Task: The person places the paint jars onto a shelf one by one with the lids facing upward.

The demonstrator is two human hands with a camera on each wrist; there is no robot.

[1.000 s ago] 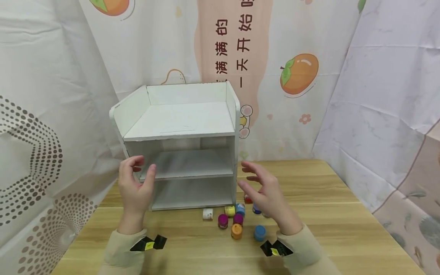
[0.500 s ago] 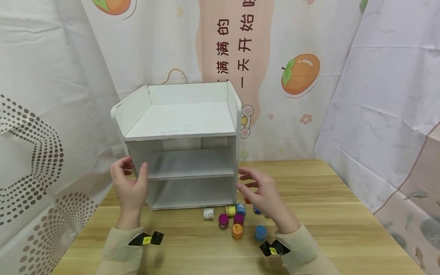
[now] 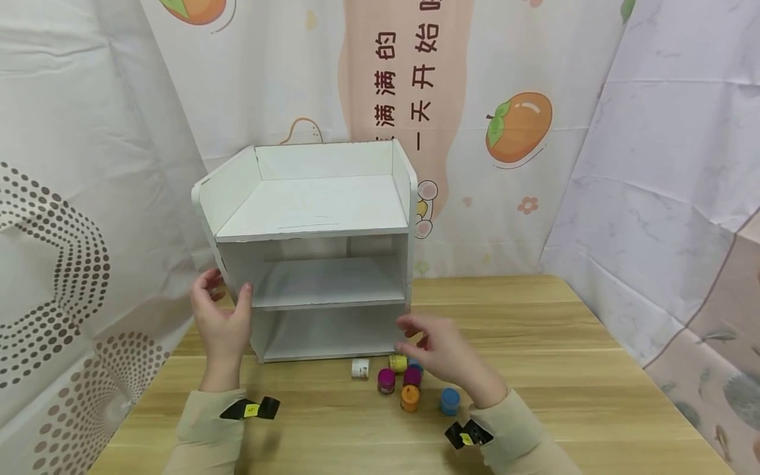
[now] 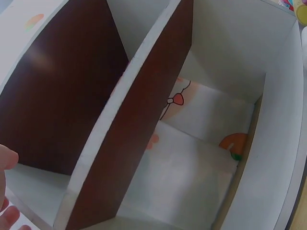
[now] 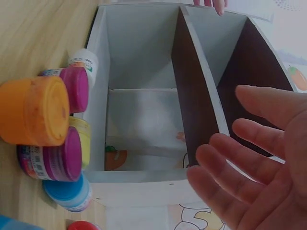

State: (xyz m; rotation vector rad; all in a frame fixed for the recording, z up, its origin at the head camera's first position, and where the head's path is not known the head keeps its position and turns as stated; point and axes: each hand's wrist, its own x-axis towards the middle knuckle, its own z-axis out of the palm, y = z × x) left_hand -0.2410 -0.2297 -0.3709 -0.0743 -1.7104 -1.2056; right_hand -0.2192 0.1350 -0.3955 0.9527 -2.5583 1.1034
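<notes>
A white two-tier shelf (image 3: 309, 204) stands on the wooden table. My left hand (image 3: 222, 330) is at its left side panel, thumb in front and fingers on the outer side, loosely curved; the left wrist view shows the thumb (image 4: 7, 158) and fingertips either side of the panel's edge. My right hand (image 3: 445, 349) hovers by the lower right front corner of the shelf, holding nothing. Its fingers (image 5: 230, 163) are spread and slightly bent in the right wrist view. Below it are an orange paint jar (image 3: 410, 399) and a blue paint jar (image 3: 450, 401).
More small paint jars lie before the shelf: a white jar (image 3: 360, 368), a yellow jar (image 3: 398, 363) and a purple jar (image 3: 386, 380) among them. A red jar (image 5: 84, 226) shows in the right wrist view. Printed cloth (image 3: 516, 218) hangs behind and on both sides.
My left hand has moved left to the shelf's side panel. The right hand has come down and left toward the shelf's lower corner, now covering some jars.
</notes>
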